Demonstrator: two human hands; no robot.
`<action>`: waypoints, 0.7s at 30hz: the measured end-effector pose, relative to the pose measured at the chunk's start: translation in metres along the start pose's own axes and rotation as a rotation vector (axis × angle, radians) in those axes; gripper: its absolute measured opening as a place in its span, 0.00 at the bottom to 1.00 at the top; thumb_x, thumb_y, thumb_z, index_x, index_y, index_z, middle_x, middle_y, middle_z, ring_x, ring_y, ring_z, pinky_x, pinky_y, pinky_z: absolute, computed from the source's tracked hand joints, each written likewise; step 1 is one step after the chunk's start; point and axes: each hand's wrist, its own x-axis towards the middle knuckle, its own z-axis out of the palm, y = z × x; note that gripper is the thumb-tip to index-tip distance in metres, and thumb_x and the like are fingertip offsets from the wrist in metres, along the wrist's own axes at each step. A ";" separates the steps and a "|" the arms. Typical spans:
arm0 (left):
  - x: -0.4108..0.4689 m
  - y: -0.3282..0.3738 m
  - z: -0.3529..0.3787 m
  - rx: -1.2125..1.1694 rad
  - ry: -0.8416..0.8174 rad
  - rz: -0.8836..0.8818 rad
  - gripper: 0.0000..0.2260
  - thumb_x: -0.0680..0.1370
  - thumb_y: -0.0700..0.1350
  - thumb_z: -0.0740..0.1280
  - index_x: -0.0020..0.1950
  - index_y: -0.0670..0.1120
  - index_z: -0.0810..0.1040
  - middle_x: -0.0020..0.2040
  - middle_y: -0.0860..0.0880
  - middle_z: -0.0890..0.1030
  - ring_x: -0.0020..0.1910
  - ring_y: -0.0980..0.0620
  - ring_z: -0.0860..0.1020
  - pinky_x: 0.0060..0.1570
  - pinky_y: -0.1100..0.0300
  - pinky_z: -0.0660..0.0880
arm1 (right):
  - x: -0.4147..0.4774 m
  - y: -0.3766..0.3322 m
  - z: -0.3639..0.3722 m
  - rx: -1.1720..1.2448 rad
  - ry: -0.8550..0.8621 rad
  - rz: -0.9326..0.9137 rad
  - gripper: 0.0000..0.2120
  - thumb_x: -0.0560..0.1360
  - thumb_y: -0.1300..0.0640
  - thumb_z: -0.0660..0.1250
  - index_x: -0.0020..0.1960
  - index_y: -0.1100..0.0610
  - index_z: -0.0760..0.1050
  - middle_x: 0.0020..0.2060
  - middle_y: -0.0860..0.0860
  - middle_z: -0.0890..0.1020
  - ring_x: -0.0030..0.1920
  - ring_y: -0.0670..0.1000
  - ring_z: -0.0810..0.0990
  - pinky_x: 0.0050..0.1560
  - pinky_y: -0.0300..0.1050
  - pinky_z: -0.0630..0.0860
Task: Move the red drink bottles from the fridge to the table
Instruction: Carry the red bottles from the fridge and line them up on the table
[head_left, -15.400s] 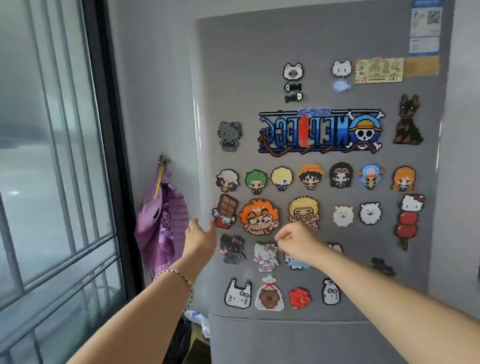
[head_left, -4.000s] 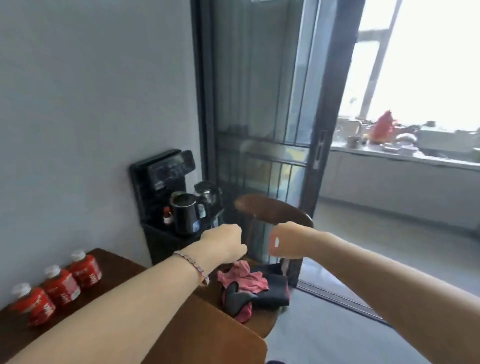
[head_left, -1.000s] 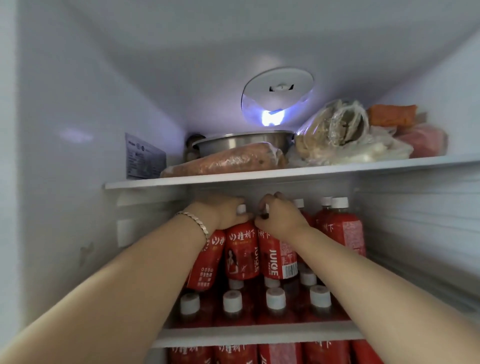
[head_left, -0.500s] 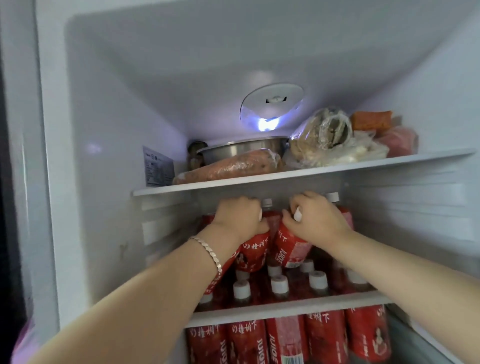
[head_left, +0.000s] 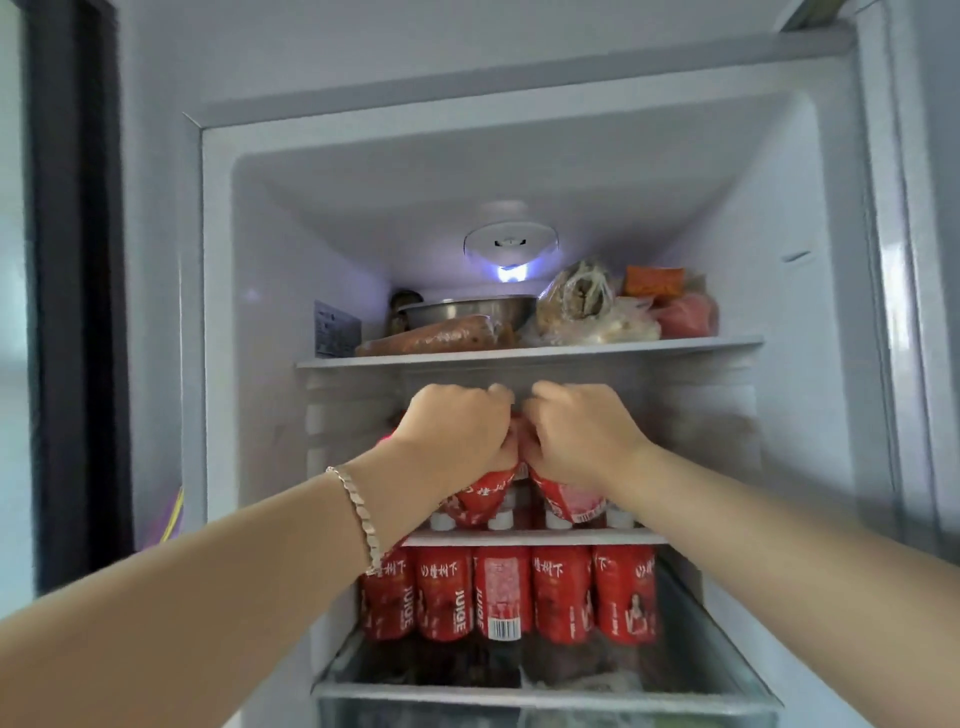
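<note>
- Left hand (head_left: 457, 441) was curled round left bottle (head_left: 480, 499), right hand (head_left: 576, 441) round right bottle (head_left: 571, 501); both were tilted, neither yet carried off.
- Bottle row (head_left: 509, 592) at 6 o'clock was yet to be moved.

A home: household fridge (head_left: 519, 156) holding leftovers (head_left: 587, 306).

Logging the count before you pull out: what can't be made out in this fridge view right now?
- Head view, caps and necks of the held red bottles: covered by the left hand and right hand; how many each grips is unclear.
- Head view, bottles standing on the middle shelf: only a few white caps show under the hands; count hidden.
- Bottom drawer contents: dark and blurred.
- Table: outside the frame.
</note>
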 end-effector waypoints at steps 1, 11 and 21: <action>-0.008 0.003 -0.011 -0.023 -0.042 -0.034 0.15 0.78 0.51 0.58 0.57 0.42 0.70 0.52 0.46 0.81 0.52 0.42 0.80 0.41 0.57 0.67 | -0.002 -0.003 -0.003 0.031 0.008 0.001 0.15 0.50 0.59 0.80 0.22 0.57 0.72 0.21 0.50 0.72 0.17 0.53 0.72 0.23 0.33 0.49; -0.151 -0.007 -0.048 -0.151 -0.528 -0.401 0.14 0.76 0.54 0.61 0.51 0.44 0.76 0.49 0.46 0.80 0.48 0.45 0.78 0.41 0.59 0.70 | -0.024 -0.117 -0.042 0.333 -0.311 -0.081 0.09 0.76 0.58 0.59 0.48 0.59 0.77 0.52 0.56 0.80 0.52 0.58 0.79 0.42 0.44 0.66; -0.400 -0.016 -0.125 0.090 -0.773 -0.786 0.16 0.77 0.53 0.58 0.51 0.42 0.73 0.48 0.45 0.80 0.46 0.43 0.79 0.38 0.58 0.68 | -0.115 -0.328 -0.086 0.590 -0.439 -0.613 0.14 0.78 0.52 0.56 0.53 0.59 0.77 0.54 0.55 0.80 0.55 0.58 0.78 0.50 0.46 0.72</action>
